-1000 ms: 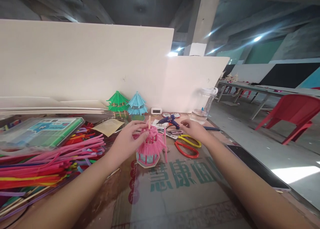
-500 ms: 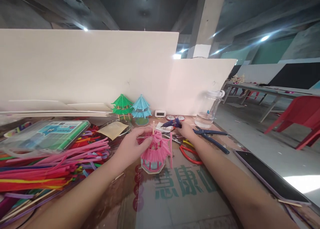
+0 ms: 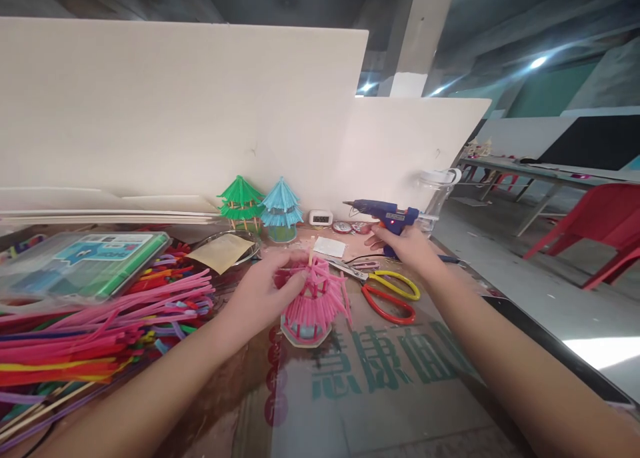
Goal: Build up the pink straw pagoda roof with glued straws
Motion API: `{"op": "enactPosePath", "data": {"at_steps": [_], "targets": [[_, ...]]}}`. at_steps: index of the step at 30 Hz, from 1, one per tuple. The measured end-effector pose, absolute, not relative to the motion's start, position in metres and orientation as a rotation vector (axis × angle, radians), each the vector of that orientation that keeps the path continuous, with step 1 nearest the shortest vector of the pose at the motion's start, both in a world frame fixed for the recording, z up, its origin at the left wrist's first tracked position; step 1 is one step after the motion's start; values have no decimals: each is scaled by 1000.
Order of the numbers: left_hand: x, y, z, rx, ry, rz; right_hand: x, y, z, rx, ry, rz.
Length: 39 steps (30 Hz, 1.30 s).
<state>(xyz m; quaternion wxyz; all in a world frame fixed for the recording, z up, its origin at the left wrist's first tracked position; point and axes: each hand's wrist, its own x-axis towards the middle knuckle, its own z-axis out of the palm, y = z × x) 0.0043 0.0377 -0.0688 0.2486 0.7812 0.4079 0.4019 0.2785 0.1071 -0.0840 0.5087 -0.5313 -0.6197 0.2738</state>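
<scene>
My left hand [image 3: 273, 281] grips the upper part of a small pink pagoda model [image 3: 310, 301], whose roof is made of pink pipe cleaners. The model stands upright on an octagonal base, and a short stick pokes out of its top. My right hand [image 3: 407, 245] is closed round the handle of a blue hot glue gun [image 3: 383, 210], raised above the table with its nozzle pointing left and a small red light glowing. Below the gun lie scissors [image 3: 385, 298] with one red and one yellow handle. A white card [image 3: 330, 247] rests behind the model.
Green [image 3: 241, 201] and blue [image 3: 281, 208] pagoda models stand at the back beside a small digital clock [image 3: 321, 217]. Pipe cleaners [image 3: 115, 338] and a clear plastic case [image 3: 85, 265] fill the left. A water jug [image 3: 440, 191] and a phone [image 3: 555, 351] are at right.
My right hand has lifted the glue gun up and to the right from the table. My left hand stays on the pink model. The view has shifted slightly.
</scene>
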Motion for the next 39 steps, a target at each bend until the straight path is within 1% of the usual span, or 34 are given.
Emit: {"op": "enactPosePath", "data": {"at_steps": [5, 8, 12, 14, 21, 25, 29, 35, 39], "targets": [[4, 37, -67, 2122, 1119, 1086, 273, 83, -72, -1015, -1540, 685], [4, 36, -64, 2101, 1147, 1076, 267, 65, -61, -1001, -1640, 581], [3, 35, -62, 2143, 1153, 1095, 270, 52, -48, -1020, -1529, 350], [2, 34, -62, 2164, 1164, 1109, 274, 50, -44, -1002, -1517, 291], [1, 35, -64, 2204, 1180, 1063, 269, 42, -42, -856, -1906, 467], [-3, 38, -63, 2192, 1172, 1068, 259, 37, -43, -753, -2011, 473], [-4, 38, -58, 2136, 1204, 1059, 251, 34, -46, -818, -1980, 441], [-2, 37, -57, 2144, 1188, 1043, 238, 32, -52, -950, -1964, 301], [-2, 38, -60, 2181, 1184, 1049, 236, 32, -55, -994, -1940, 342]]}}
